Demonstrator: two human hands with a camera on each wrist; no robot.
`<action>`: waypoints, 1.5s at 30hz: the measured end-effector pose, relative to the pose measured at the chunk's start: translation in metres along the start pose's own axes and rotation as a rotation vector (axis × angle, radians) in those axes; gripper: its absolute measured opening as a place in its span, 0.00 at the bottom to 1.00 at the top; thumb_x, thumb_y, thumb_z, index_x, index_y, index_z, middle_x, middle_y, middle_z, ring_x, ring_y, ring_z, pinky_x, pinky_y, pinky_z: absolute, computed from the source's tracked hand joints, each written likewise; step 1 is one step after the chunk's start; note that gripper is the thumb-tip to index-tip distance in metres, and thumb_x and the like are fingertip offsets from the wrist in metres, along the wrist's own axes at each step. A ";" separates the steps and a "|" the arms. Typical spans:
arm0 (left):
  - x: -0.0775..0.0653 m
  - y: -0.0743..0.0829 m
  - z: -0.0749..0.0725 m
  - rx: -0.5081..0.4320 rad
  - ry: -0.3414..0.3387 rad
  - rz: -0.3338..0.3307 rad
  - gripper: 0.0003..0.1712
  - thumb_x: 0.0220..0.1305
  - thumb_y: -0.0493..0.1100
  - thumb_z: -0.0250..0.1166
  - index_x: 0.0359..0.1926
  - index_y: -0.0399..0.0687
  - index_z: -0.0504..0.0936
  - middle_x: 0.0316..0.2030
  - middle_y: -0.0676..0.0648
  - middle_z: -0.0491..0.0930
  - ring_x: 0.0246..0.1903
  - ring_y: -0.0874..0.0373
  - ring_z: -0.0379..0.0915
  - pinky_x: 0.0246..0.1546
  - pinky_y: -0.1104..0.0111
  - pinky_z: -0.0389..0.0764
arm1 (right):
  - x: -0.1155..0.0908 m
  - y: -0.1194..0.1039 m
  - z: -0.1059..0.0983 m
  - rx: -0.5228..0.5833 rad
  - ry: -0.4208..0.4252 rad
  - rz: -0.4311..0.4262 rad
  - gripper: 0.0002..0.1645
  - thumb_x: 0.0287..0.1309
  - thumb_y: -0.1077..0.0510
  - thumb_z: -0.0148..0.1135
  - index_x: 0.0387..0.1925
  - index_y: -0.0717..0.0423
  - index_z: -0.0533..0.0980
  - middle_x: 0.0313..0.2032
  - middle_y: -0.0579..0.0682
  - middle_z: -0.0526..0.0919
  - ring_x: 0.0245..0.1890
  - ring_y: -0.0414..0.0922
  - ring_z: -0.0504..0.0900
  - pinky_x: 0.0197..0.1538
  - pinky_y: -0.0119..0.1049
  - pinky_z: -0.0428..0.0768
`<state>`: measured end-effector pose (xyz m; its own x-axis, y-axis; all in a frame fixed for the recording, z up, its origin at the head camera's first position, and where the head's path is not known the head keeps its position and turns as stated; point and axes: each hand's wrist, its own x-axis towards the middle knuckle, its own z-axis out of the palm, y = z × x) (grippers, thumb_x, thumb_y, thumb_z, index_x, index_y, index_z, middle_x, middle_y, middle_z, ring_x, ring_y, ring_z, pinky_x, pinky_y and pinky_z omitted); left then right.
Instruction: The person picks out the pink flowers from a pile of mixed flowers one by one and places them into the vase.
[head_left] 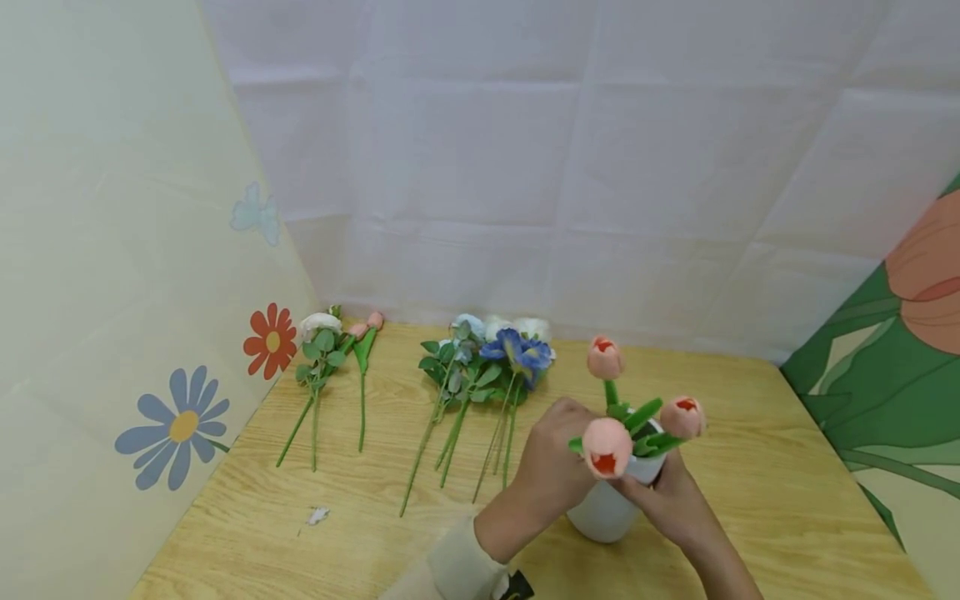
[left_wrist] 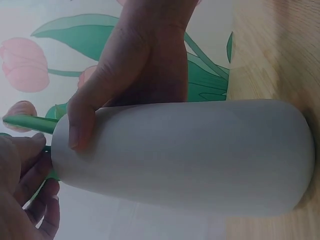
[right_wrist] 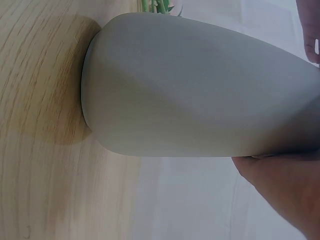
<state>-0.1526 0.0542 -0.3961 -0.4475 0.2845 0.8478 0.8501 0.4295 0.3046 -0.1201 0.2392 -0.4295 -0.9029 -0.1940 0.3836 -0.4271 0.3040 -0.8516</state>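
A white vase (head_left: pixel 603 512) stands upright on the wooden table, to the right of the middle. Three pink tulips rise from its mouth: a front tulip (head_left: pixel 606 447), a back tulip (head_left: pixel 604 358) and a right one (head_left: pixel 682 417). My right hand (head_left: pixel 675 492) grips the vase near its rim, the thumb laid along the white wall in the left wrist view. At the mouth, my left hand (left_wrist: pixel 20 175) pinches a green stem (left_wrist: pixel 47 148) between thumb and fingers. Only the vase's lower body (right_wrist: pixel 190 90) and part of the right hand fill the right wrist view.
Left of the vase lie blue and white flowers, including a blue iris (head_left: pixel 517 350), with long stems toward me. Farther left are a white flower (head_left: pixel 320 325) and pink tulips (head_left: pixel 367 325). A small white scrap (head_left: pixel 318 516) lies near the front left. Printed cloth walls enclose the table.
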 end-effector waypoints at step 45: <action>0.010 0.004 -0.009 -0.028 -0.186 -0.236 0.18 0.60 0.51 0.75 0.48 0.53 0.80 0.41 0.54 0.82 0.41 0.62 0.73 0.43 0.77 0.73 | 0.000 0.000 0.001 -0.019 0.011 0.064 0.33 0.59 0.73 0.66 0.64 0.58 0.66 0.50 0.36 0.81 0.48 0.33 0.81 0.47 0.28 0.81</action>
<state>-0.1516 0.0511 -0.3828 -0.6743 0.3334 0.6588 0.7231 0.4791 0.4976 -0.1196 0.2381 -0.4297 -0.9289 -0.1635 0.3323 -0.3690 0.3327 -0.8678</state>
